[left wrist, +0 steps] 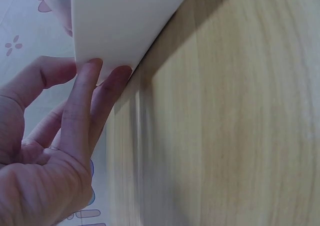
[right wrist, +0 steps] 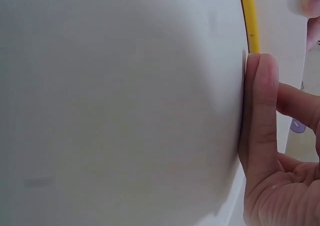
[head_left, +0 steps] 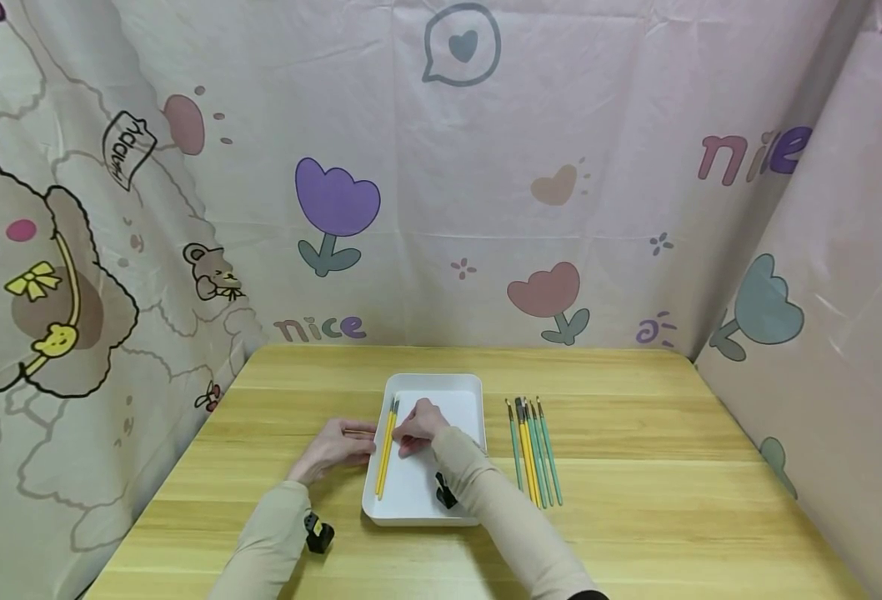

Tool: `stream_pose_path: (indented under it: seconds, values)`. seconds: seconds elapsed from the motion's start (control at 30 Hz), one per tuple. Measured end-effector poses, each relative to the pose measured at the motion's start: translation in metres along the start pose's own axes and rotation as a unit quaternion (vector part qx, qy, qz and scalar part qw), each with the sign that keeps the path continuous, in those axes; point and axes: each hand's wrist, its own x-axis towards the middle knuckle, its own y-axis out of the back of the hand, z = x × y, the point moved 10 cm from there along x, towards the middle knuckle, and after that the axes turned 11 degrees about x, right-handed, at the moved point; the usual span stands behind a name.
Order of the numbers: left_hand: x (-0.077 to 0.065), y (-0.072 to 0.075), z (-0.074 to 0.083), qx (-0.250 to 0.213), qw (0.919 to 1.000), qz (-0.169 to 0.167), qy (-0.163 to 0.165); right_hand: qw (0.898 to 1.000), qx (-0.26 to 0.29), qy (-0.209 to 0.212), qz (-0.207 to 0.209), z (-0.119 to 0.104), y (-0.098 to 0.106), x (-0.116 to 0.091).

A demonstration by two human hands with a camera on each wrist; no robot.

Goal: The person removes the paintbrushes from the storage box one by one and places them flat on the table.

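Observation:
A white rectangular tray (head_left: 429,500) sits on the wooden table. Two yellow paintbrushes (head_left: 385,458) lie lengthwise along its left side, bristles toward the far end. My left hand (head_left: 338,444) grips the tray's left wall; in the left wrist view its fingertips (left wrist: 120,72) touch the outer side and another finger reaches the rim. My right hand (head_left: 420,427) is inside the tray and pinches a yellow paintbrush near its middle. The right wrist view shows the yellow handle (right wrist: 251,21) running up from the fingertips (right wrist: 267,69), which hide the rest of it.
Right of the tray, a row of green and yellow paintbrushes (head_left: 534,454) lies on the table (head_left: 651,500). A printed cloth (head_left: 448,183) hangs behind the table and at both sides. Each wrist carries a small black device (head_left: 319,533).

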Motion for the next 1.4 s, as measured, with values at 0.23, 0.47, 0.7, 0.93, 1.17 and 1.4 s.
stream_pose_path:
  seconds: [0.23, 0.47, 0.7, 0.93, 1.17, 1.4]
  values:
    - [-0.001, -0.001, 0.0, 0.004, 1.0, -0.007, -0.004, 1.0, -0.011, -0.003, 0.007, -0.001, -0.001, -0.002]
    - [-0.001, -0.001, -0.001, 0.002, 1.0, -0.007, -0.005, 0.999, -0.04, 0.004, 0.011, -0.003, -0.003, -0.001]
    - [-0.001, -0.003, 0.001, -0.009, 0.9997, -0.017, -0.017, 1.0, -0.015, 0.007, -0.001, -0.003, -0.004, -0.001]
    - [-0.001, -0.002, 0.002, -0.006, 0.9997, -0.015, -0.017, 1.0, -0.019, 0.006, -0.006, -0.004, -0.004, -0.002]
    - [-0.001, -0.002, 0.004, 0.0, 0.9996, -0.018, -0.021, 0.999, -0.046, -0.012, 0.01, 0.0, -0.004, 0.006]
    - [0.0, -0.002, 0.002, -0.002, 0.9998, -0.015, -0.014, 0.997, -0.075, 0.003, 0.014, -0.002, -0.005, 0.008]
